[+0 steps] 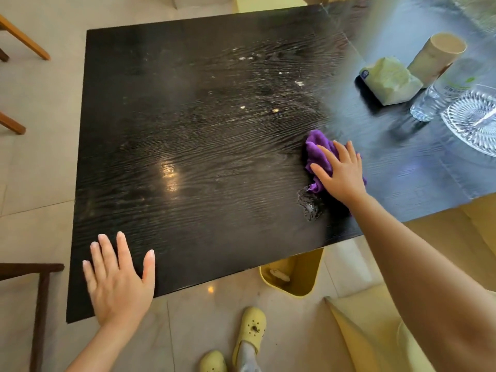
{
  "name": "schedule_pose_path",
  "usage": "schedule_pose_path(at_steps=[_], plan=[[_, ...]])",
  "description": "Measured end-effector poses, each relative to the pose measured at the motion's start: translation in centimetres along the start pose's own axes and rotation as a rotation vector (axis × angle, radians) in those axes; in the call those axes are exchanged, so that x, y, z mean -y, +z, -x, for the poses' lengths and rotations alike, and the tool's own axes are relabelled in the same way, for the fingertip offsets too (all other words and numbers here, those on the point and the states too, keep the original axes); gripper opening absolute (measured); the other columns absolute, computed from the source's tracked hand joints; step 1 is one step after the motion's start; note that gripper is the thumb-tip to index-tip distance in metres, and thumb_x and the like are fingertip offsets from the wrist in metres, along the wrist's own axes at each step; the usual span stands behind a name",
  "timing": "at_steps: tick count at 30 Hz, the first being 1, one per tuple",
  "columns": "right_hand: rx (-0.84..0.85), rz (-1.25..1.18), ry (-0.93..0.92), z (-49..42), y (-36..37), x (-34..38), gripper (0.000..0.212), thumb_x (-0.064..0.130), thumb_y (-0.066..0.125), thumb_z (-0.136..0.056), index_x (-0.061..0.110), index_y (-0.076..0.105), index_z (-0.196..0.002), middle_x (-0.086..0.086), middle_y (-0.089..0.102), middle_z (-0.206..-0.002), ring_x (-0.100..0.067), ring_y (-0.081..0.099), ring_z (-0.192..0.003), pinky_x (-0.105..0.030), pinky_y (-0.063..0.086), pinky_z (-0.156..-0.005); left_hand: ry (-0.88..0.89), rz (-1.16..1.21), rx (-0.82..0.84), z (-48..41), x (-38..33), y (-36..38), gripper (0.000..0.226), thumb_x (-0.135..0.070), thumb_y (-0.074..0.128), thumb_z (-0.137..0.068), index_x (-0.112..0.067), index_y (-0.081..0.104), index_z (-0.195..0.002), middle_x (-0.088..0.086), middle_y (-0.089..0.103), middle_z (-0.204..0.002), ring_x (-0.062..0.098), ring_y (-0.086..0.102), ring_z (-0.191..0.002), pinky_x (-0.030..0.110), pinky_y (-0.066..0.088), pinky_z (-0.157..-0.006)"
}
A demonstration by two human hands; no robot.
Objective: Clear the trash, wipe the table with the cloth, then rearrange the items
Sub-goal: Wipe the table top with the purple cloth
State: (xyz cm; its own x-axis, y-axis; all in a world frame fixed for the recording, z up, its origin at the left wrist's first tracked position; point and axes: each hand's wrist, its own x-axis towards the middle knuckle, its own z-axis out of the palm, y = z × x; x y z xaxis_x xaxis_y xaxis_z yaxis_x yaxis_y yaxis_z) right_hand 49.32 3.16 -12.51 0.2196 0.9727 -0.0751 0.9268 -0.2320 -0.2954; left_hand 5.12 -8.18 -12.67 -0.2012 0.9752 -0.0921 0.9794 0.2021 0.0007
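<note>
Cloth point(316, 143) of soft purple fabric, all scrunched up, lies on the black wood-grain worktop point(188, 157), right under the right hand point(341, 174). The hand covers the near right part of the cloth. The rest pokes out past the fingertips and beside the thumb. The grip is wide open. The fingers point(341, 153) are straight and spread and press flat on the cloth, and they do not curl round it. The right arm comes in from the lower right, stretched out long, and the forearm crosses the near edge of the worktop.

Just beside the cloth, on the person's side, is a small shiny wet-looking patch point(310, 205). I cannot tell if it is water or clear wrap.

The left hand point(120, 277) is well apart from the cloth, far to its left and nearer the person. It lies palm down on the worktop with fingers straight and a little spread. It holds nothing, and its wrist is at the edge.

Beyond the cloth, to its right, four things sit close together: a white and green tissue pack point(389, 80), a tan paper cup point(437, 56), a clear plastic bottle point(434, 98) and a round cut-glass dish point(472, 122). Nearer the person than the cloth, down on the floor, is a yellow bin point(303, 272). A pale yellow shoe point(251, 326) is near it.
</note>
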Motion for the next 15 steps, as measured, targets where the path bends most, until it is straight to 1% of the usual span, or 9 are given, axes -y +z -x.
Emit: schedule_pose_path(at_steps=[2,5,11,15], plan=[[-0.09,-0.032,0.003,0.8,0.5,0.5,0.051,0.047,0.043,-0.09,0.03,0.044,-0.138,-0.01,0.035,-0.15,-0.036,0.012,-0.144,-0.053,0.009,-0.117,0.001,-0.003,-0.005,0.0,0.0,0.0,0.084,-0.061,0.01,-0.086,-0.004,0.021,-0.148,0.023,0.019,-0.155,0.038,0.015,-0.145,0.052,0.012,-0.117],[-0.111,-0.03,-0.02,2.3,0.9,1.4,0.047,0.042,0.041,-0.094,0.026,0.046,-0.138,-0.011,0.038,-0.147,-0.037,0.015,-0.144,-0.051,0.012,-0.117,-0.006,-0.001,-0.009,0.0,0.0,0.1,0.083,-0.06,0.013,-0.086,-0.005,0.021,-0.148,0.023,0.019,-0.155,0.038,0.015,-0.145,0.052,0.012,-0.117],[-0.074,0.035,-0.021,7.7,2.7,6.4,0.047,0.041,0.036,-0.096,0.025,0.041,-0.14,-0.01,0.034,-0.151,-0.037,0.014,-0.144,-0.051,0.01,-0.118,-0.009,0.01,0.0,-0.1,0.1,0.2,0.082,-0.06,0.013,-0.087,-0.006,0.019,-0.148,0.023,0.018,-0.156,0.038,0.014,-0.145,0.053,0.012,-0.117],[-0.011,0.019,-0.038,12.0,3.8,12.1,0.046,0.042,0.029,-0.098,0.029,0.036,-0.142,-0.006,0.03,-0.153,-0.036,0.011,-0.145,-0.049,0.003,-0.118,0.004,0.023,0.015,0.0,0.0,0.0,0.081,-0.06,0.011,-0.088,-0.006,0.017,-0.148,0.023,0.016,-0.156,0.038,0.012,-0.145,0.052,0.011,-0.117]])
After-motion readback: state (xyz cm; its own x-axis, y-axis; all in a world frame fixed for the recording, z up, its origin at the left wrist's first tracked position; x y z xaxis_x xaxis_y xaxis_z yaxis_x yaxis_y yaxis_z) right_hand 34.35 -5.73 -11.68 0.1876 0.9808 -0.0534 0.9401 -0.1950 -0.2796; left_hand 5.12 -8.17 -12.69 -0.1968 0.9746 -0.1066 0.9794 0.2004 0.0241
